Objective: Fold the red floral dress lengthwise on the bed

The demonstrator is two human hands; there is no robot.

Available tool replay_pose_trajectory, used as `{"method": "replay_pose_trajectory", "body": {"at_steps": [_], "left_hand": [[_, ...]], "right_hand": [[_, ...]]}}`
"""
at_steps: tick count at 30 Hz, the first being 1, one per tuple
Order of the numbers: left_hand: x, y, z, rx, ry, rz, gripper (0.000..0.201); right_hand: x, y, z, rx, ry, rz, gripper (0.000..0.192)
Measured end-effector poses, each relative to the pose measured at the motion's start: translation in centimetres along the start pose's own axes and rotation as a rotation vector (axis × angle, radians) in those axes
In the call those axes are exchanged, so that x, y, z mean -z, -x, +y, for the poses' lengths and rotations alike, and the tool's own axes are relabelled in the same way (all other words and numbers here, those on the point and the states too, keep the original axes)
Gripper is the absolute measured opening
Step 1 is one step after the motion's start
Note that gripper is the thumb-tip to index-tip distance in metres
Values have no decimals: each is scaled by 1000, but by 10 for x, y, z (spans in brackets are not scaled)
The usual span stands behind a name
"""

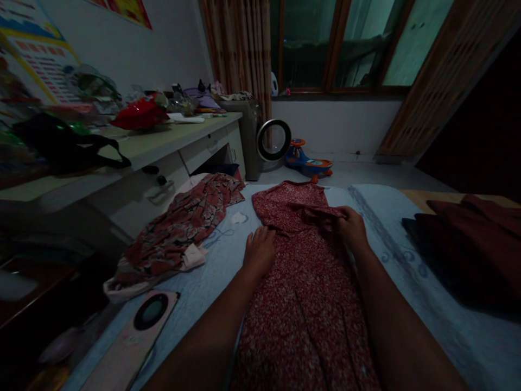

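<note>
Your right hand (354, 231) is pinching a bunched bit of the red garment (297, 282) over on its right side, and your left hand (259, 252) is resting at the left edge, fingers a bit spread. The garment's lying right between your arms on the bed (222, 266), long axis running away from you toward the window (309, 62). The pinched fold is pointing crosswise, in from the right, so your right hand's sitting nearest it. Further out, a patterned garment (191, 217) is lying left, a dark pile (484, 233) right.
</note>
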State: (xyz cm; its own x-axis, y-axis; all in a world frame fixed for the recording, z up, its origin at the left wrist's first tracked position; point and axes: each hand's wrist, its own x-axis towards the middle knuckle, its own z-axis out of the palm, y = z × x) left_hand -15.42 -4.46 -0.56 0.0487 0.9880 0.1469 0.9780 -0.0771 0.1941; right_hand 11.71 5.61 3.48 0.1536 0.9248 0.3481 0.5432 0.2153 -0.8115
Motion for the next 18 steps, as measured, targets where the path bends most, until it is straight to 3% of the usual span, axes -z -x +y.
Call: {"method": "replay_pose_trajectory", "body": {"at_steps": [5,10,14,18], "left_hand": [[0,2,-2,-6,45,0,50],[9,-8,-10,-2,259,62,38],[27,-47,-22,52,345,215,31],[44,-107,-33,109,251,223,34]], "right_hand": [[28,-7,-9,-122,-318,141,32],[46,-2,-8,-305,-353,152,32],[49,1,-4,-411,-342,50,29],[48,1,4,-429,-406,-22,28]]}}
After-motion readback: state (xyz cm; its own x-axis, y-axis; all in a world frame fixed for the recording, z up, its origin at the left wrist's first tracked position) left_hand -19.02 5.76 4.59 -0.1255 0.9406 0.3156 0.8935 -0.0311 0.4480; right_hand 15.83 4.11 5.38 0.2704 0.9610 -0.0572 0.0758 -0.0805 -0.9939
